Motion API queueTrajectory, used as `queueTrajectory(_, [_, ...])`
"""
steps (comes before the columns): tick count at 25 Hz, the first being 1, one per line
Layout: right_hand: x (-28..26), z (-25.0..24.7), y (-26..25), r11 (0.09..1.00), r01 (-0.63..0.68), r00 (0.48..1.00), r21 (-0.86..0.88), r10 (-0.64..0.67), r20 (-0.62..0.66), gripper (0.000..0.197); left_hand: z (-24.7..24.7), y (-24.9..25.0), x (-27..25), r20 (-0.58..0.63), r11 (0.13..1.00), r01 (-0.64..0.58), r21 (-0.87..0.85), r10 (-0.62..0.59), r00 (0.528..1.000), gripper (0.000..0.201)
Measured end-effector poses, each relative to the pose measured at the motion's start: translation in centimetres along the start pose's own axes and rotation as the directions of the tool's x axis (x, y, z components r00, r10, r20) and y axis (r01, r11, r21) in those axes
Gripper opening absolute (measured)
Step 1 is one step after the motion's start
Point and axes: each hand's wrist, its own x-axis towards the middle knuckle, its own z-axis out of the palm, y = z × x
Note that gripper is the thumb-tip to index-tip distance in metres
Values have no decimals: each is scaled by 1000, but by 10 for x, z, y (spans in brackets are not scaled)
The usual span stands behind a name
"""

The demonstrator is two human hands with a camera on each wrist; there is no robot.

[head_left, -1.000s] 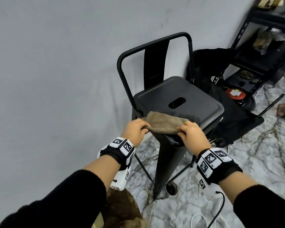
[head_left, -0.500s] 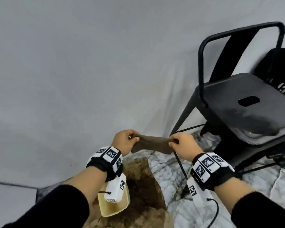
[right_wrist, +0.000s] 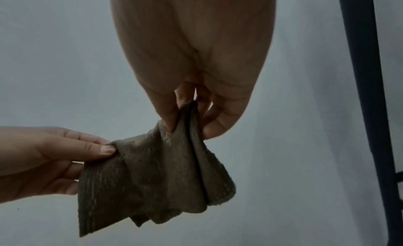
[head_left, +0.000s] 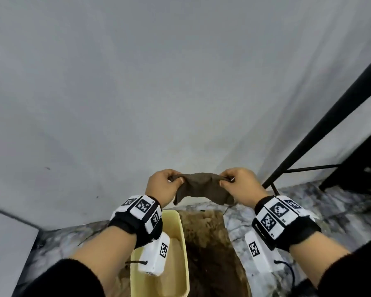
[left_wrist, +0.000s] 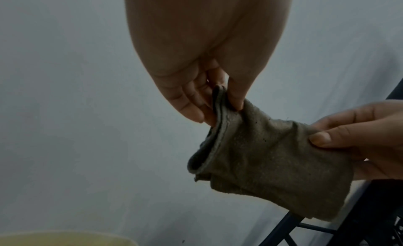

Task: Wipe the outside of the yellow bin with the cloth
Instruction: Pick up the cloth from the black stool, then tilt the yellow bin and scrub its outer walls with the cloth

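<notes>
While the yellow bin (head_left: 181,228) sits low on the floor under the left wrist, the left hand (head_left: 162,187) pinches one end of the cloth (head_left: 201,187) (brown, sagging in the middle), and the right hand (head_left: 240,185) pinches the other end, beside a black metal leg (head_left: 321,123).

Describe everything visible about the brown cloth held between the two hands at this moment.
The brown cloth is a small, worn-looking rag of coarse, fuzzy fabric with a stitched hem along one edge, speckled with dark bits. It hangs in the air, stretched loosely between both hands, its lower part drooping in folds. The left hand pinches one upper corner, the right hand the other. It touches nothing else, held in front of the grey wall, above and beyond the yellow plastic bin.
</notes>
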Motion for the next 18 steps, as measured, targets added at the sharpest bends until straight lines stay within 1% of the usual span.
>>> queueTrajectory(2, [14,33,27,999,28,999,24,-27,-34,13,26,-32,6,-9,999,-12,-33,12,1000,11])
queueTrajectory(5, [27,74,59,995,75,991,70,-67,-116,9,59,-62,9,-13,994,-65,-85,64,998,6])
queueTrajectory(7, [28,93,71,982,104,984,159,-77,-163,8,75,-71,5,-50,986,-104,-129,98,994,5])
queueTrajectory(8, [29,98,72,970,105,982,220,-66,-179,8,79,-72,3,-74,980,-107,-168,95,993,6])
queueTrajectory(11, [3,114,76,929,155,969,336,-77,-234,12,85,-81,-28,-139,939,-134,-318,94,986,6])
queueTrajectory(13, [-23,119,66,903,175,972,393,-96,-213,11,82,-80,-56,-164,918,-136,-374,79,983,11])
queueTrajectory(15, [-51,126,55,887,181,977,424,-113,-179,13,78,-80,-86,-180,899,-129,-419,57,982,13])
queueTrajectory(18, [-80,139,44,835,231,965,499,-132,-226,19,73,-80,-118,-171,834,-118,-539,30,985,15])
